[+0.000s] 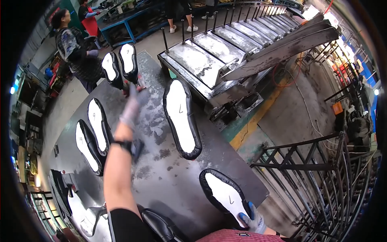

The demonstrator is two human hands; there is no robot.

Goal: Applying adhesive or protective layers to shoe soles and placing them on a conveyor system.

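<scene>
Right hand fingers pinching near shoe | left hand fingers spread above table

The right hand sits at the lower edge, its wrist cut off there and its fingers covering the heel of the nearest upturned shoe. The left hand is motion-blurred, so its grip cannot be told. Another black shoe is cut off by the bottom edge.
</scene>
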